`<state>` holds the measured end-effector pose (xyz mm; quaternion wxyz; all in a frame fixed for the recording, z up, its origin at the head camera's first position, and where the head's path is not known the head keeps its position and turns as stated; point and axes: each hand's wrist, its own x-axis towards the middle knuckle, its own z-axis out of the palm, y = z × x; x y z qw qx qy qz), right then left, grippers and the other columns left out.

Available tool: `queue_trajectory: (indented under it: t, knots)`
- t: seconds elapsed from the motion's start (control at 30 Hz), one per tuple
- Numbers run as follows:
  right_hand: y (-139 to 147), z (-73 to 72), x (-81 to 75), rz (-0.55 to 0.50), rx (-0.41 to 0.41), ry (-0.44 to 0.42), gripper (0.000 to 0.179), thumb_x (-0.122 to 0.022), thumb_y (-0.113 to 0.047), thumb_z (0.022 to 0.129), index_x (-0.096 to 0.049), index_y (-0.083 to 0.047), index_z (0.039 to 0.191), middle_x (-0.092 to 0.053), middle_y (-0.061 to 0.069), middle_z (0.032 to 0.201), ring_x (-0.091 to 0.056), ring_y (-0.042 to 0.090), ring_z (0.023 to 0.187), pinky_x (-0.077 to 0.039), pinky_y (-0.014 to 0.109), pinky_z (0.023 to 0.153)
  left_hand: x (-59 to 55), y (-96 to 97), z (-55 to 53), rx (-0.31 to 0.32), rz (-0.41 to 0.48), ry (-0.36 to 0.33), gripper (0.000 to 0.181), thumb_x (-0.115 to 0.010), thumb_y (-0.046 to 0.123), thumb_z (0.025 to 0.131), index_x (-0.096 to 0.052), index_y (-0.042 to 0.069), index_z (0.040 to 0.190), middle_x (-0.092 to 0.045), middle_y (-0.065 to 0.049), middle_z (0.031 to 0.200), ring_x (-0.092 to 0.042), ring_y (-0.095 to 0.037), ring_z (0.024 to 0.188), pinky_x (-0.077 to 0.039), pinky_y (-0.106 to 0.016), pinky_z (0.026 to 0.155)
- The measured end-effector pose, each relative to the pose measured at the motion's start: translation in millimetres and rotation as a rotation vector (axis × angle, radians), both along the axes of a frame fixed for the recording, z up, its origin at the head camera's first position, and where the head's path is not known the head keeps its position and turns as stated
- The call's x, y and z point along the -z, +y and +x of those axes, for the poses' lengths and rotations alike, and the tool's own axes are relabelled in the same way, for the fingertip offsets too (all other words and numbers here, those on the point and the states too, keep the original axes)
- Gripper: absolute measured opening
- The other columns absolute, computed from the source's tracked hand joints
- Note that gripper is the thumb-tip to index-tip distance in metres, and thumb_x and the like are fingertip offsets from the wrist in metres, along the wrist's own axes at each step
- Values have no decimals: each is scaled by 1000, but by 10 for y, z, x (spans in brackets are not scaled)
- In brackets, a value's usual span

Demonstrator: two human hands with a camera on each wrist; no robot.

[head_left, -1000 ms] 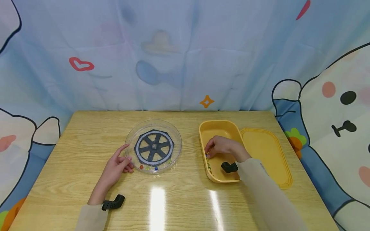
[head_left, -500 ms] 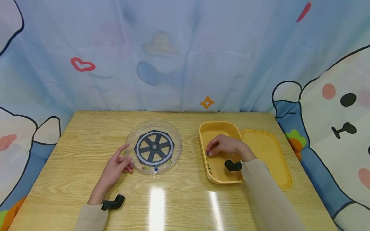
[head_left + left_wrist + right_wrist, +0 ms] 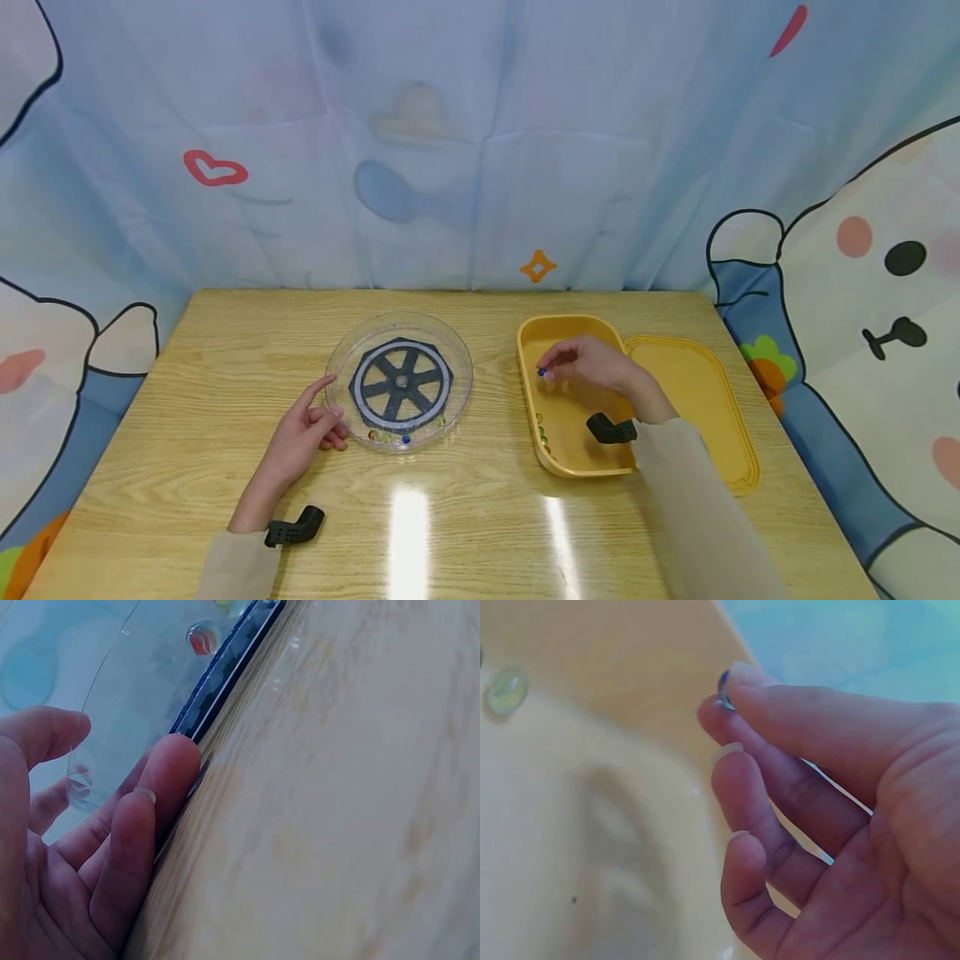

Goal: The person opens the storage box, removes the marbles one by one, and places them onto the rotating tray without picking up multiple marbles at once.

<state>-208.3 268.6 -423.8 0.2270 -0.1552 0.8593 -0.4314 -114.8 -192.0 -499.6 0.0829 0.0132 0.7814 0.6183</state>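
My right hand (image 3: 588, 367) pinches a small blue glass marble (image 3: 542, 372) between thumb and index fingertip, over the yellow plastic box (image 3: 577, 465). In the right wrist view the marble (image 3: 724, 688) shows at the fingertips, the other fingers loosely bent. My left hand (image 3: 296, 437) holds the near left edge of a clear round dish (image 3: 461, 400), thumb at its rim and fingers against its side. A dark six-spoked wheel (image 3: 392, 404) shows inside the dish. Several marbles lie along its near side, including an orange one (image 3: 372, 435) and a blue one (image 3: 407, 439).
Several greenish and amber marbles (image 3: 542, 429) lie along the box's left wall. A yellow lid (image 3: 693, 400) lies flat to the right of the box. The wooden table (image 3: 480, 533) ends at a printed curtain (image 3: 480, 208) behind.
My right hand has lifted the blue marble from beside the box's left wall and moved it up and slightly right, toward the far end. The left hand keeps its place on the dish.
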Motion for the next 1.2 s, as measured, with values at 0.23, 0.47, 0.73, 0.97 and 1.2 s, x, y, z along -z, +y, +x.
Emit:
queue_trajectory:
  t: [0.23, 0.47, 0.73, 0.97, 1.2]
  knots:
    - [-100, 51, -162, -24, 20, 56, 16, -70, -10, 93, -74, -3, 107, -72, 7, 105, -65, 22, 96, -51, 38, 86, 7, -2, -5, -2, -4, -19, 58, -56, 18, 104, -30, 19, 156, -70, -17, 86, -70, -27, 68, -54, -31, 64]
    - [-316, 116, -294, -13, 10, 112, 17, -71, -14, 94, -74, -6, 109, -72, 5, 102, -63, 22, 91, -50, 44, 84, 1, -2, 5, 0, -20, -5, 58, -56, 21, 104, -31, 17, 156, -70, -15, 85, -70, -27, 69, -54, -30, 65]
    - [-719, 125, -340, -24, 6, 190, 12, -72, -12, 93, -75, -10, 104, -70, 1, 99, -60, 21, 85, -49, 36, 74, 25, -8, -13, 0, -34, 8, 57, -56, 23, 104, -32, 19, 156, -70, -13, 84, -70, -27, 69, -54, -31, 65]
    - [-1064, 157, -294, -41, -33, 246, 10, -72, -11, 93, -76, -12, 102, -70, -3, 93, -61, 19, 81, -50, 36, 71, 9, -5, -3, -2, -36, 6, 57, -56, 23, 104, -32, 19, 155, -70, -14, 85, -70, -27, 69, -54, -31, 65]
    - [-1382, 268, -229, -74, -62, 266, 14, -74, -9, 91, -75, -5, 104, -70, -3, 90, -61, 15, 79, -50, 31, 69, 1, 3, -2, -2, -27, -2, 58, -57, 22, 104, -32, 18, 156, -70, -15, 85, -70, -27, 69, -54, -30, 65]
